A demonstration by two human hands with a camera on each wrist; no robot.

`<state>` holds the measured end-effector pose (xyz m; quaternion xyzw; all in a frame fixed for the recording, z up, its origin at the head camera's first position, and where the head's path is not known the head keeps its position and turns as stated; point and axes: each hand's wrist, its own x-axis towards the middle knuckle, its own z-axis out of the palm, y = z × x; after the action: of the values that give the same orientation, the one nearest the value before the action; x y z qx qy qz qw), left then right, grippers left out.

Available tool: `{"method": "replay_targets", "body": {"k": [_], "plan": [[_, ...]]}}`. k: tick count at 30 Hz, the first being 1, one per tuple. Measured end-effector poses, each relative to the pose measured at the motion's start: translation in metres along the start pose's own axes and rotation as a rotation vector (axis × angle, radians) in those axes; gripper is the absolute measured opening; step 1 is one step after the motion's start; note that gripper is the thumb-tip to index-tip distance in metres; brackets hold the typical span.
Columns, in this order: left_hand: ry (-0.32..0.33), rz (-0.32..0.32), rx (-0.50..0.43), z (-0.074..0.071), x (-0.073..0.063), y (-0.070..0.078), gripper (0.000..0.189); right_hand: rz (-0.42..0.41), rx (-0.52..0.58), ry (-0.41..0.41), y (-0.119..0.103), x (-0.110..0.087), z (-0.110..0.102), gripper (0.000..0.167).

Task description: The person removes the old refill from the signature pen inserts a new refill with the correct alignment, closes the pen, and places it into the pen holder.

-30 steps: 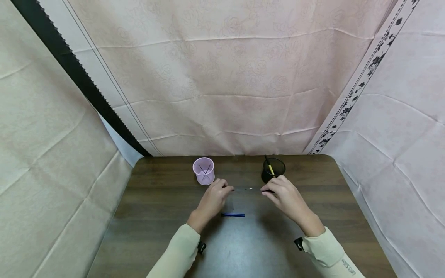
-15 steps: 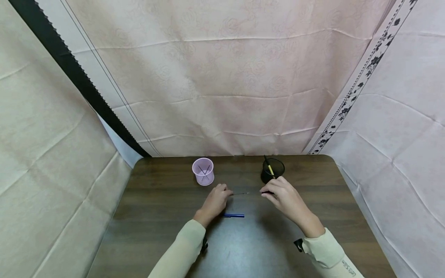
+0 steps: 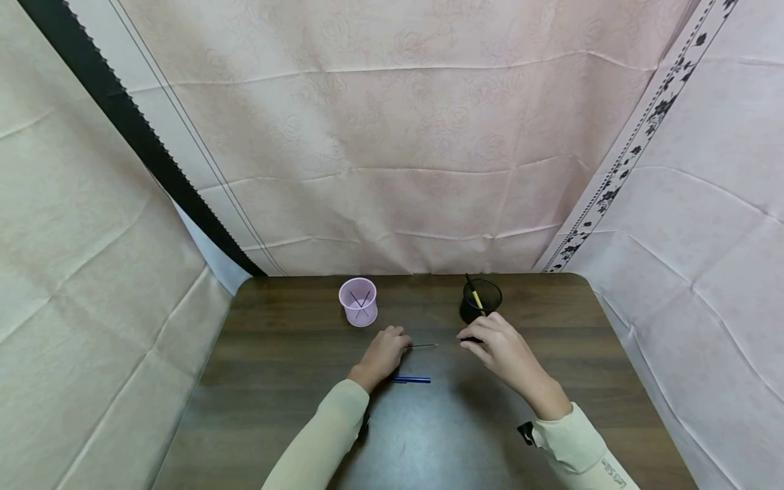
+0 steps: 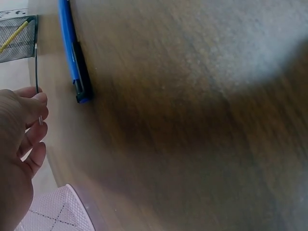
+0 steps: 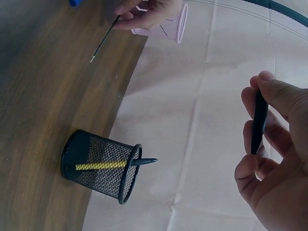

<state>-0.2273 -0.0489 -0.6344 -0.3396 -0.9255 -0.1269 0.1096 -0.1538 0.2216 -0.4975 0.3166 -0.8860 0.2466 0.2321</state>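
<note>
My left hand (image 3: 382, 355) pinches a thin dark pen refill (image 5: 102, 44) between thumb and fingers. The refill's pale tip points to the right, toward my other hand. In the right wrist view, my right hand (image 5: 281, 139) holds a short black tapered pen part (image 5: 260, 120) by its two ends. A gap separates the refill's tip from that hand. A blue pen (image 4: 70, 45) with a dark clip lies on the table beside my left hand, partly covered by it in the head view.
At the back of the wooden table (image 3: 275, 381) stands a pink-purple mesh cup (image 3: 361, 316), left of centre. A black mesh pen holder (image 5: 103, 144) is at the back right, behind my right hand; a yellow-and-black pen (image 5: 103, 165) leans in it. Cloth (image 3: 398, 136) hangs behind the table.
My left hand has moved slightly nearer to me with the refill, away from the purple cup. The right hand has stayed almost in place.
</note>
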Motion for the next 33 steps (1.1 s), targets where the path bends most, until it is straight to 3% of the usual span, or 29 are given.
{"method": "replay_targets", "body": {"k": [12,33], "plan": [[-0.132,-0.053,0.0,0.0017,-0.0016,0.0031,0.011,-0.001,-0.006,0.0,0.001,-0.0009,0.0006,0.018],[-0.112,-0.062,-0.014,0.0082,-0.0045,-0.0001,0.008,-0.001,0.017,0.019,0.0021,-0.0001,-0.0027,0.019]]}}
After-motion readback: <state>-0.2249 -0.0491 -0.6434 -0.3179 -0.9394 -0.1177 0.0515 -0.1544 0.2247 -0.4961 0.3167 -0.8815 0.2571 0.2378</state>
